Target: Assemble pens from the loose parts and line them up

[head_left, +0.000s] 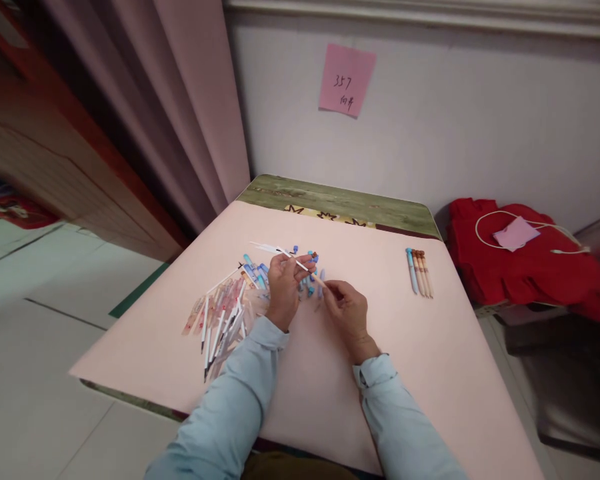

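My left hand (286,283) is closed around a thin white pen refill (300,265) that slants from upper left to lower right. My right hand (347,308) pinches the refill's lower end, where a pale pen barrel seems to meet it. Both hands hover over the pink table cover (430,347). Just behind them lies a heap of blue and brown pen caps (307,267). To the left lie several loose refills and clear pink barrels (223,320).
A few assembled pens (420,272), one blue and the others brown, lie side by side at the right. A pink note (347,80) hangs on the wall. A red cloth with a white cord (525,263) lies right of the table, a curtain (180,113) behind left.
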Motion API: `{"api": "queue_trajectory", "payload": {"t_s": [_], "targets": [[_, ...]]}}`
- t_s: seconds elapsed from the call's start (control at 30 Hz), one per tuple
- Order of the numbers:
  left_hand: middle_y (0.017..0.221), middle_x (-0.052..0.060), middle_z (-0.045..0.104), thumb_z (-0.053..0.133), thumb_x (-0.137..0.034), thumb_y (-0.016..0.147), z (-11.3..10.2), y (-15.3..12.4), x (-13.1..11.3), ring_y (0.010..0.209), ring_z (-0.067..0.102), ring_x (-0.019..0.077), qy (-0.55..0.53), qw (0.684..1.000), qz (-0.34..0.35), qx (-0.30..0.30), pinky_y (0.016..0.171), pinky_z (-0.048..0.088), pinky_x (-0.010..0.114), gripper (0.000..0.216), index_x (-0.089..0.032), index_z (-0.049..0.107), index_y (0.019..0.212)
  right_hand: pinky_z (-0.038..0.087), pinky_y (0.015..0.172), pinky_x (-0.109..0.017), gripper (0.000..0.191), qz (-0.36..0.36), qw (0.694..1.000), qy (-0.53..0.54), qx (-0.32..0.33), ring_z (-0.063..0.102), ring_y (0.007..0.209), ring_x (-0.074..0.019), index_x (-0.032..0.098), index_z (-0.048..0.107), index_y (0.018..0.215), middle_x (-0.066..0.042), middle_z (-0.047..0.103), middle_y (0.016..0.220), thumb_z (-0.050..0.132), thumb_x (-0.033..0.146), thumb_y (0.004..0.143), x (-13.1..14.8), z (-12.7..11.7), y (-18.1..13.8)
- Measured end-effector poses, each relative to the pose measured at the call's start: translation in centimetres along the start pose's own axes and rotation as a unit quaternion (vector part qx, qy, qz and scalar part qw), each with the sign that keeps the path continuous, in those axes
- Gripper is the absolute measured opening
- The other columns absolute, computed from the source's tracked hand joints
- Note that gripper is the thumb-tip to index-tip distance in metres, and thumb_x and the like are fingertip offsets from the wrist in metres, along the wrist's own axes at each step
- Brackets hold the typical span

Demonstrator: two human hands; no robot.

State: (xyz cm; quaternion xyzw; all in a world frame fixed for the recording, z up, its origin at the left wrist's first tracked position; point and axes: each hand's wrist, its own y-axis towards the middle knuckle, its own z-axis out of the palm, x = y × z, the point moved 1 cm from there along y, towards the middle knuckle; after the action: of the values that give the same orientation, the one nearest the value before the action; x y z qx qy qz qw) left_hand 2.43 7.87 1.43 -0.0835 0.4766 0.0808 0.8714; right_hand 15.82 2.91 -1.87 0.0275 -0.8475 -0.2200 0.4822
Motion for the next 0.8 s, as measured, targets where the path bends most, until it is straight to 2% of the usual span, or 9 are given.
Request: {"api": "queue_trajectory", "payload": {"t_s": [0.3,0.57,0.8], "targets": [[0.088,0.007,0.075,0.062,-0.033,0.083,-0.1,-0.6,-0.2,0.073,0.074,0.0199,0.076,0.996,0.053,0.012,0.069,0.057,0.033,0.026,-0.021,0.042,0.093,0.057,0.065,-0.026,0.022,0.009,0.997,0.065,0.041,0.071,0.068,-0.016,0.024,0.071,0.094,-0.001,0.076,0.082,0.063,0.042,0.086,0.1,0.3,-0.1],[0.088,0.006,0.075,0.058,-0.03,0.085,-0.2,-1.2,-0.6,0.071,0.073,0.0185,0.122,0.988,0.089,0.02,0.065,0.056,0.03,0.021,-0.022,0.041,0.094,0.055,0.067,-0.027,0.018,-0.015,0.998,0.038,0.048,0.07,0.068,-0.0167,0.023,0.071,0.089,-0.001,0.075,0.08,0.062,0.039,0.087,0.6,-0.1,0.1],[0.085,0.005,0.075,0.057,-0.027,0.086,0.3,-1.9,-0.9,0.074,0.073,0.0191,0.176,0.977,0.108,0.044,0.068,0.056,0.031,0.019,-0.023,0.04,0.094,0.054,0.065,-0.026,0.02,0.001,0.996,0.066,0.056,0.068,0.069,-0.0163,0.023,0.071,0.091,-0.002,0.074,0.081,0.062,0.041,0.087,0.5,0.2,0.0]]}}
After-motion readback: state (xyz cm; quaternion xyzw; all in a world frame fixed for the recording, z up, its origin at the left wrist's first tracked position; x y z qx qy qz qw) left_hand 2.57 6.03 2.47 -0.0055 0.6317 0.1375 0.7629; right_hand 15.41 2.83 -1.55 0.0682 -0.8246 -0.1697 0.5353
